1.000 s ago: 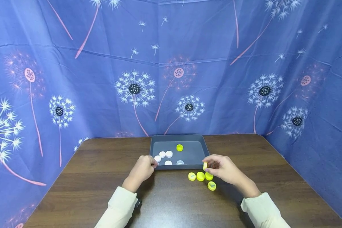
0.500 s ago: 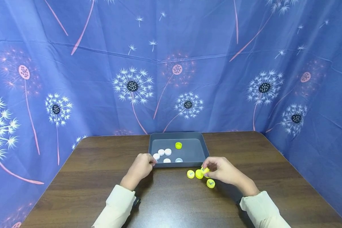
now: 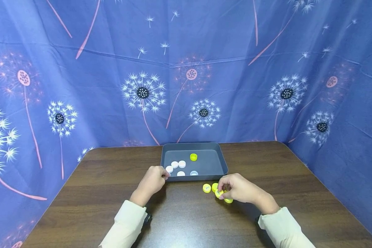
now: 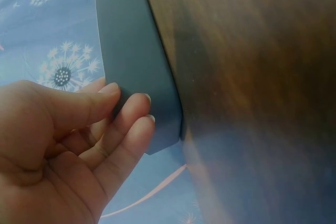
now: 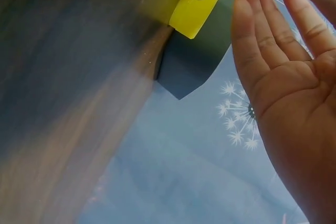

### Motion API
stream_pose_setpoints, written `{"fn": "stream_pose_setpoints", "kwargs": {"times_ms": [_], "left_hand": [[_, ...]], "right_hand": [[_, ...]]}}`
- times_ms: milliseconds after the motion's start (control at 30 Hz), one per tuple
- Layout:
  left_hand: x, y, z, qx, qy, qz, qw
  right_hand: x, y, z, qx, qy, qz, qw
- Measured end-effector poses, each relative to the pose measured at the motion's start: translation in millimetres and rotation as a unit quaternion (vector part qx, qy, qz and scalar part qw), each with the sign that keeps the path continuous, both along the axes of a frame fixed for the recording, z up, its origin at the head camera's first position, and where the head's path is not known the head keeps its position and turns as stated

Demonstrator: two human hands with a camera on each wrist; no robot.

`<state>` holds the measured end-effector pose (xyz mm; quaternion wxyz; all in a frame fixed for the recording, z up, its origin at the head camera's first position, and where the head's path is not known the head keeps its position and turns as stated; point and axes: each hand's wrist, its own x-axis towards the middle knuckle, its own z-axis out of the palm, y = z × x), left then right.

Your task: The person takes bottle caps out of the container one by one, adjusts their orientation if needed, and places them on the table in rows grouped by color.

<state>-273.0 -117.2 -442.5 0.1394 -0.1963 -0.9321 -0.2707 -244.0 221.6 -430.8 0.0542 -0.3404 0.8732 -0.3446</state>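
Observation:
My left hand [image 3: 151,181] pinches the near left corner of a dark grey tray [image 3: 209,161]. In the left wrist view, the thumb lies at the rim and curled fingers touch the outer wall. Between the thumb and fingers of my right hand [image 3: 242,189] is a yellow bottle cap [image 3: 218,194], just in front of the tray. The right wrist view shows this cap only in part, at its top edge. Other yellow caps [image 3: 206,188] lie on the table beside and behind it, some partly hidden by the right hand.
Inside the tray lie several white caps [image 3: 182,164] toward the left, a pale translucent cap [image 3: 193,173] near the front wall, and one yellow cap [image 3: 193,157] farther back. The brown wooden table [image 3: 117,165] ends at a blue dandelion-print curtain [image 3: 235,103].
My right hand, holding the yellow cap, has moved from the tray's near right corner down and toward me, over the loose yellow caps. The left hand stays at the tray corner.

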Motion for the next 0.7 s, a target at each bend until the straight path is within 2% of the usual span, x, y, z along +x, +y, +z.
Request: {"fn": "stream_pose_setpoints", "kwargs": {"times_ms": [133,333,533,700], "left_hand": [[0.8,0.1,0.4,0.003,-0.001,0.002,1.0000],[1.6,0.7,1.4,0.002,-0.003,-0.002,1.0000],[0.7,1.0,1.7,0.003,-0.010,0.000,0.9999],[1.1,0.2,1.3,-0.002,-0.003,0.001,1.0000]], "right_hand": [[3.2,-2.6,1.4,0.010,0.020,0.017,0.9996],[6.8,-6.1,1.6,0.054,0.047,0.028,0.9970],[8.8,-7.8,1.9,0.066,0.026,0.029,0.9970],[8.1,-7.8,0.2,0.073,0.031,0.025,0.9965]]}}
